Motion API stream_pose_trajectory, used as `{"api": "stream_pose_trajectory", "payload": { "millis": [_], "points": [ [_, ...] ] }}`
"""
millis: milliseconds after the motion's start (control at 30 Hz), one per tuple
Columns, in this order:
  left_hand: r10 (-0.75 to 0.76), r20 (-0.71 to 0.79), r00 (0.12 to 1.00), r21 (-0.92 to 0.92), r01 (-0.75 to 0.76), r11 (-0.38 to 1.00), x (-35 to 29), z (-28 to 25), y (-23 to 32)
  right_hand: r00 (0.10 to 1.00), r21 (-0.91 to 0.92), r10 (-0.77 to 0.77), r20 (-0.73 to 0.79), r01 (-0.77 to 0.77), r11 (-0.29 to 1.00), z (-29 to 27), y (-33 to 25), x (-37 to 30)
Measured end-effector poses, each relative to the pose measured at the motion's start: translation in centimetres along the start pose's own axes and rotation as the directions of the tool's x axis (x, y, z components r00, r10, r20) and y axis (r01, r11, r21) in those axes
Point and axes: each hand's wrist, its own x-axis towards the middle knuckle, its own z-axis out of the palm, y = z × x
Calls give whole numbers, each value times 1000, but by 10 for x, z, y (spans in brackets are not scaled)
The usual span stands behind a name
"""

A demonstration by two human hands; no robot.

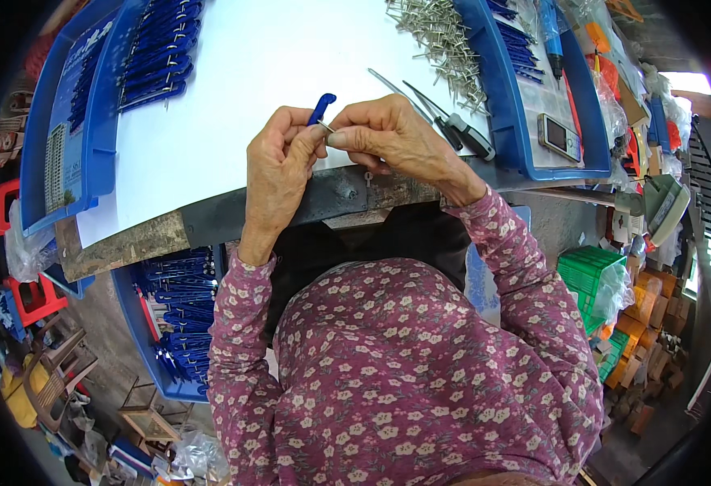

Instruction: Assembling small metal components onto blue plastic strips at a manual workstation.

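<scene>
My left hand [277,166] is closed round a small blue curved piece [321,107], whose hooked top sticks up past the fingers. Between thumb and forefinger, my right hand [396,139] pinches a small metal pin [325,126] against that piece. Fingertips of both hands meet just above the table's front edge, and they hide the lower part of the blue piece. Slightly right of my right hand lie thin pointed tools with dark handles [470,136]. A heap of small metal pins [444,49] spreads over the white table top [250,57] beyond them.
Rows of blue pieces [161,57] lie at the table's left, beside a blue tray [100,154]. Another blue tray [525,154] at right holds blue pieces and a mobile phone [559,137]. Below the table, a blue bin [132,324] is full of blue pieces. A green crate [586,279] stands right.
</scene>
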Motion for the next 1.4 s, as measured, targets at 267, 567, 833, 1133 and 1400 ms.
{"api": "stream_pose_trajectory", "payload": {
  "millis": [267, 567, 833, 1133, 1400],
  "points": [
    [113, -63, 992, 182, -100, 978, -1, 6, 1, 999, 43, 45, -18, -44, 998, 1, -1, -2],
    [203, -57, 977, 271, -181, 946, -3, 8, -1, 997, 147, 63, -35, -57, 987, 3, 2, -5],
    [264, -88, 960, 274, -232, 934, -3, 11, -11, 977, -353, -173, -125, 120, 928, 12, 4, -6],
    [270, -115, 956, 214, -241, 947, 2, 10, -10, 835, -944, -538, 112, 259, 205, 26, 5, -4],
    [83, -74, 994, 64, -78, 995, -1, 6, 1, 846, -948, -518, 126, 257, 190, 22, 2, -4]
  ]
}}
